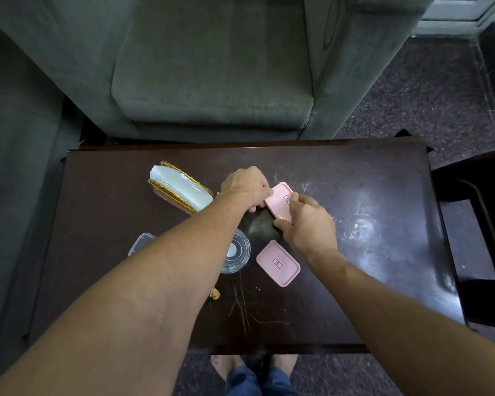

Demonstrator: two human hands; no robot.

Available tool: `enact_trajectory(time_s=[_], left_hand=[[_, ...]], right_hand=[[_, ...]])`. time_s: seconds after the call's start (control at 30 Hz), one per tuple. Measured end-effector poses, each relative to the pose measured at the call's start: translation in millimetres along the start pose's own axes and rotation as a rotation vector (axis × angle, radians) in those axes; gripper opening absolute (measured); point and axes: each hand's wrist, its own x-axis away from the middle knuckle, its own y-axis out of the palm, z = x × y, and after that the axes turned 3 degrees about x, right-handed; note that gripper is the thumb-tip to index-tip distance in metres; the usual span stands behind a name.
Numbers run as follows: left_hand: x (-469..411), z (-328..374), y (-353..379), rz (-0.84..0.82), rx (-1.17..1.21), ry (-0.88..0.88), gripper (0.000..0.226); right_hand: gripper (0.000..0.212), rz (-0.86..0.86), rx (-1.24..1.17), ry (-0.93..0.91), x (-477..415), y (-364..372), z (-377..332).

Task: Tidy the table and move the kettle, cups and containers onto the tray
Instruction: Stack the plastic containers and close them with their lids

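A pink container is held at mid-worktop, pinched at its ends in the grip of the left hand and right hand, seemingly for lifting; next, a carry to the unseen tray is called for.

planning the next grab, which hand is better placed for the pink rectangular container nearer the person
Right, probably: the near pink rectangular plastic container lies close by the right hand. The left hand is farther, forearm over the clear glass bowl. Both grip the far pink container.
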Motion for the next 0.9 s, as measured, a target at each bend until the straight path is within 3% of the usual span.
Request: enact_trajectory(time_s=[0.27,0.47,0.6,0.67,0.8,0.9], left_hand=[[2.2,1.0,4.2,0.033,-0.017,-0.050,0.027],[23.4,-12.7,3.1,0.250,0.018,0.052,0.047],[55.7,-48.6,-10.9,0.506,0.066,0.206,0.034],[70.5,-71.4,-18.9,0.619,0.124,0.213,0.031],[101.2,-114.8,-23.6,0.700,0.086,0.123,0.024],[126.2,-146.0,-17.9,0.709,0.031,0.073,0.022]], right_hand=[[0.070,-0.036,0.055,0.006,-2.8,-3.0,5.8],[0.076,0.004,-0.030,-0.032,11.0,-10.1,0.8],[0.045,0.379,-0.120,-0.086,41.7,-2.0,-14.0],[0.030,0.484,-0.207,-0.020,57.1,3.3,-26.7],[0.014,0.465,-0.269,0.116,94.4,19.0,-49.7],[0.018,0.394,-0.298,0.203,126.7,34.6,-66.7]])
